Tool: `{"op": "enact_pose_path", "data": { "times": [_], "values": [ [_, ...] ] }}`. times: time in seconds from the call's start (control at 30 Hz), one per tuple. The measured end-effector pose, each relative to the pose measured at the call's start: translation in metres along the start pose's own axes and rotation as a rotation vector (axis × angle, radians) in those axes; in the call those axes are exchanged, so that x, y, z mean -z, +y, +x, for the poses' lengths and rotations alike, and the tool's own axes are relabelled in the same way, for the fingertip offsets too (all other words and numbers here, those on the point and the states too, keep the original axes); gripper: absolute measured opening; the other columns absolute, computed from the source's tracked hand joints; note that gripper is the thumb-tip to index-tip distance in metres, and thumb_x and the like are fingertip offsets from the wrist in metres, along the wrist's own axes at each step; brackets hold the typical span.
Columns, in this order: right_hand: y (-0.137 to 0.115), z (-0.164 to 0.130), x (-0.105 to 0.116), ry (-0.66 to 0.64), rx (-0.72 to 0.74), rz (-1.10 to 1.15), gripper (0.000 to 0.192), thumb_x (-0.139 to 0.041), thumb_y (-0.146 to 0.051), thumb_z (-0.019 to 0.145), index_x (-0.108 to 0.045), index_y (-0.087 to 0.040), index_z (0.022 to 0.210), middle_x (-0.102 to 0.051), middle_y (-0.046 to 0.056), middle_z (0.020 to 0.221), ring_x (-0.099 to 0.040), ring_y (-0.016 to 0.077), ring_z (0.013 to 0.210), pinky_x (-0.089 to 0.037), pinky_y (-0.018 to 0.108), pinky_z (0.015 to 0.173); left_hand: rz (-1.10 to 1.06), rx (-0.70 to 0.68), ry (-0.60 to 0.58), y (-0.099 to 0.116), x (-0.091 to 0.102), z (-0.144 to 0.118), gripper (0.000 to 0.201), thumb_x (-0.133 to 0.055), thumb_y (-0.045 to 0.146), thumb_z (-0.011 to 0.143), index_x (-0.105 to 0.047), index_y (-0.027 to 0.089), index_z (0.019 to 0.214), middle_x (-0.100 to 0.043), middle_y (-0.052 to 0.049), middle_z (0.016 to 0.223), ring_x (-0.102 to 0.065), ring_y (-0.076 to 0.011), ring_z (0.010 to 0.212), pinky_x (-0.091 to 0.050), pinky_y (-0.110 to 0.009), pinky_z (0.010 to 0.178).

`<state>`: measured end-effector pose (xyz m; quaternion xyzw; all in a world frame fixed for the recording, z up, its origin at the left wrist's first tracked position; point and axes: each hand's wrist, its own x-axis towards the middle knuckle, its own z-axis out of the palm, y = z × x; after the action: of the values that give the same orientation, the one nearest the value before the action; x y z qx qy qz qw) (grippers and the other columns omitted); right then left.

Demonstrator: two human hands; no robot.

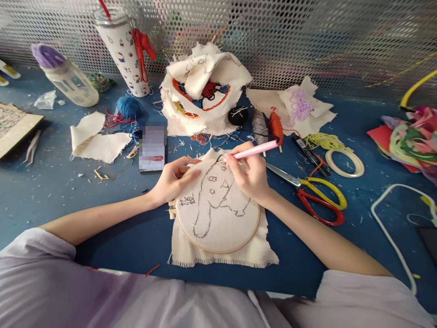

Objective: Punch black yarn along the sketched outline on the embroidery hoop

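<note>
While the cream cloth (180,250) lies fringed edge nearest on the blue table (126,255), the embroidery hoop (218,252) holds its middle flat, directly before the person — wooden clamp (172,212) at left. The animal outline (223,200) on it appears fully drawn. Progress, by judgement, is early: dark lines near its far end may include stitching, but this cannot be confirmed; the interior is left unfilled. Small marks (187,200) left of the outline resemble characters, not legible.

The left hand (174,181) grips the hoop's far left rim, thumb over the cloth, fingers curled. The right hand (248,175) pinches a pink pen-shaped tool (257,149) between thumb and fingers — tip at the outline's far part, contact uncertain.

Farther out, the phone (157,160) screen is obscured; the black marker (305,149) has lettering too small to read. The far left tumbler (124,57) bears printed figures, no readable brand.
</note>
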<state>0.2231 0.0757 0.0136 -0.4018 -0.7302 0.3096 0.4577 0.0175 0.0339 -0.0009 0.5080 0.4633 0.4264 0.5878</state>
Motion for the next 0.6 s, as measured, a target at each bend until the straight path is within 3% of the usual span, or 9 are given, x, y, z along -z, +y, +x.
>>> {"op": "enact_pose_path", "data": {
  "times": [0.13, 0.33, 0.5, 0.6],
  "values": [
    [-0.0021, -0.0004, -0.0004, -0.002, 0.154, -0.140, 0.006, -0.057, -0.028, 0.090, -0.054, -0.026, 0.086, -0.064, 0.002, 0.084, -0.060, 0.0151, 0.070, -0.052, 0.034, 0.068, -0.022, 0.007, -0.008, 0.0011, 0.0009, -0.0007, 0.028, -0.068, 0.033, 0.084, -0.061, 0.014, 0.104, -0.060, 0.002, 0.060, -0.039, -0.0035, 0.041, -0.027, -0.016, 0.035],
    [0.0038, 0.0017, -0.0030, -0.146, 0.216, -0.229, 0.007, -0.059, -0.028, 0.090, -0.057, -0.025, 0.083, -0.069, 0.002, 0.083, -0.062, 0.0179, 0.077, -0.050, 0.036, 0.072, -0.048, 0.015, -0.025, 0.0003, 0.0012, -0.0016, 0.032, -0.067, 0.036, 0.085, -0.061, 0.014, 0.107, -0.063, -0.002, 0.066, -0.043, -0.0046, 0.043, -0.030, -0.017, 0.037],
    [0.0009, 0.0017, -0.0039, -0.122, 0.157, -0.234, 0.010, -0.061, -0.031, 0.089, -0.059, -0.025, 0.080, -0.070, 0.002, 0.083, -0.061, 0.0169, 0.072, -0.048, 0.036, 0.070, -0.033, 0.005, -0.049, 0.0018, 0.0023, -0.0001, 0.029, -0.064, 0.037, 0.087, -0.062, 0.014, 0.105, -0.062, -0.001, 0.064, -0.043, -0.0048, 0.042, -0.029, -0.017, 0.037],
    [-0.0003, 0.0027, -0.0030, -0.113, 0.043, -0.145, 0.013, -0.062, -0.034, 0.088, -0.060, -0.025, 0.079, -0.069, 0.002, 0.083, -0.060, 0.0154, 0.069, -0.048, 0.033, 0.066, 0.018, -0.034, -0.031, 0.0041, 0.0058, 0.0019, 0.027, -0.055, 0.035, 0.091, -0.066, 0.014, 0.104, -0.068, -0.004, 0.075, -0.058, -0.0101, 0.059, -0.041, -0.017, 0.045]
  ]
}}
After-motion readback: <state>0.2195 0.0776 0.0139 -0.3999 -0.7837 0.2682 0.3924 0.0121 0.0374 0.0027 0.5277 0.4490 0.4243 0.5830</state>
